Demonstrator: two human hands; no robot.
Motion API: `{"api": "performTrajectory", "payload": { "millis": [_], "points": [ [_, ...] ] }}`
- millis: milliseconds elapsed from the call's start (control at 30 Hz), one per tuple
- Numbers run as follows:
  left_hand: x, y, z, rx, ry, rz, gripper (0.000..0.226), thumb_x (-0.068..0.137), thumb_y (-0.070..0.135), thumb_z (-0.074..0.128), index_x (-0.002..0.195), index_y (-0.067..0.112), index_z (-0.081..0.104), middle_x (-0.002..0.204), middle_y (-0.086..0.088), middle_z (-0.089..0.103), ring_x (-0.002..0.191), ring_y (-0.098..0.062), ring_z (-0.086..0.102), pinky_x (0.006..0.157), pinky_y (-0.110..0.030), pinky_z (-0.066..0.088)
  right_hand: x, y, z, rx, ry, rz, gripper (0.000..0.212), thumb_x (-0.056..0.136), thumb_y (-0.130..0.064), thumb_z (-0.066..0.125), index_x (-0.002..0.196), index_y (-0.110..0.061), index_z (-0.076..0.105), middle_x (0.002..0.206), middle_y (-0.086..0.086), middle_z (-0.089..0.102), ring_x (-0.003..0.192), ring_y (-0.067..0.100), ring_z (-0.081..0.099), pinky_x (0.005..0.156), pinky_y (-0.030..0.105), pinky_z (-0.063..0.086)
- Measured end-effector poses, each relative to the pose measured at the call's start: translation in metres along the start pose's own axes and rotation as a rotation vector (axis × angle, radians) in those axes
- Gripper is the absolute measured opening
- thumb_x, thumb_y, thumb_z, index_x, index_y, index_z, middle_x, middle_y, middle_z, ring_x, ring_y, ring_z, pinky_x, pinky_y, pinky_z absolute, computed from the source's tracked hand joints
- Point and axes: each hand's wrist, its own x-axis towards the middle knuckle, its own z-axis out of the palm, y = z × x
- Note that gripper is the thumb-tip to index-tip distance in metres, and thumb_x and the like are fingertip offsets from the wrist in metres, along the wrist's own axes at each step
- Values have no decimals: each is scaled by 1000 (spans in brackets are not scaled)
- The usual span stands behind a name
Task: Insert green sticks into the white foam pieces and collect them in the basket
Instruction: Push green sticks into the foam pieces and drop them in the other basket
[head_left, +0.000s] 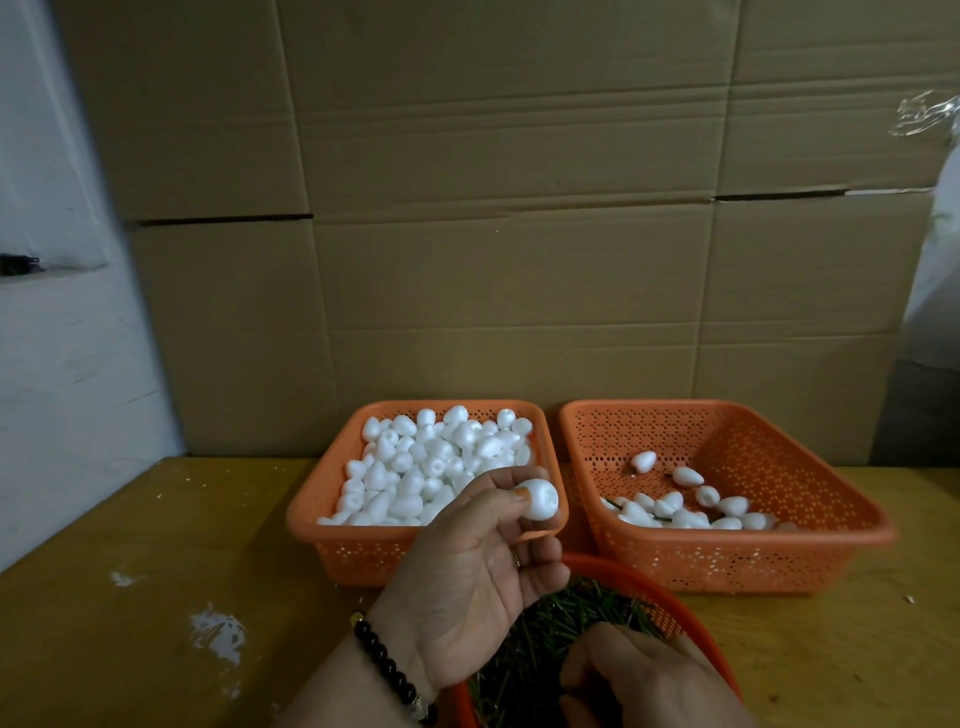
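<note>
Foam piece (539, 500): white, rounded, small dimple on the facing end, pinched btwn thumb & fingertips of left hand (470, 577), held up in front of the near-right corner of the left basket (332, 499). That orange perforated basket is heaped w/ plain white foam pieces (436, 462). Right basket (779, 467), same type, just beside it, holds a few foam pieces w/ green sticks (680, 512) along its near side. Nearest: round orange bowl (675, 597) full of green sticks (550, 629). Right hand (644, 675) down in it, fingers curled; can't tell if it grips any. Beaded bracelet (389, 670) on left wrist. Yellow table (156, 571) w/ white paint smears; cardboard wall (467, 208) far behind.
</note>
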Motion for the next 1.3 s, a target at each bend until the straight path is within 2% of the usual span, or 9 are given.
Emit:
{"api": "performTrajectory", "payload": {
  "millis": [167,300,467,600,767,867,933,1100,1300],
  "points": [
    [0,-1,-1,18,16,-4,15,70,23,69,82,17,75,80,-8,65,64,-15,60,56,-29,52,-2,-6,-7,19,15,33,15,80,-59,49,82,-47,40,93,-31,51,98,-9,41,78,-2,25],
    [1,-2,1,22,93,-23,16,67,23,72,78,12,74,75,-8,62,60,-15,57,52,-28,51,1,-8,-13,114,14,37,16,75,-55,61,69,-47,49,91,-22,57,91,-8,49,82,6,38],
    [1,-2,3,42,124,-37,21,70,19,66,88,8,68,72,-7,59,59,-14,54,50,-27,50,4,-13,-21,295,51,127,27,68,-39,74,83,-53,56,81,-35,60,77,-4,61,64,9,45],
    [0,-1,4,60,98,-28,20,67,22,66,82,15,78,71,-7,61,58,-13,55,50,-26,50,4,-11,-22,438,118,191,25,69,-23,77,75,-40,61,61,-11,65,56,3,61,53,10,43],
    [3,-5,3,2,92,-33,24,72,10,67,94,3,75,76,-10,63,60,-14,57,53,-27,54,6,-13,-28,949,153,260,17,72,0,75,70,-16,68,58,17,64,55,24,61,57,31,49],
    [2,-4,1,-12,43,-58,28,70,-2,65,97,1,74,78,-11,65,64,-14,61,59,-27,56,11,-17,-30,1321,262,343,5,61,1,67,66,-1,68,59,21,63,50,29,60,48,32,54],
    [1,-4,0,-7,15,-70,32,68,-7,62,97,1,74,78,-11,66,64,-14,62,61,-28,56,13,-17,-31,1486,312,382,13,60,2,61,72,5,65,62,21,64,48,25,60,44,33,54],
    [-1,-4,1,46,-24,-98,33,71,-6,63,100,3,74,83,-11,65,68,-16,62,64,-31,57,17,-13,-31,1519,379,384,23,63,-1,58,84,9,61,66,19,67,50,22,62,46,31,56],
    [-5,-2,3,12,-56,-109,26,82,-13,56,105,-2,64,86,-16,65,73,-23,63,67,-36,58,17,-6,-26,1364,464,368,14,65,-8,63,76,-3,69,67,16,67,54,22,62,54,33,57]
  ]
}}
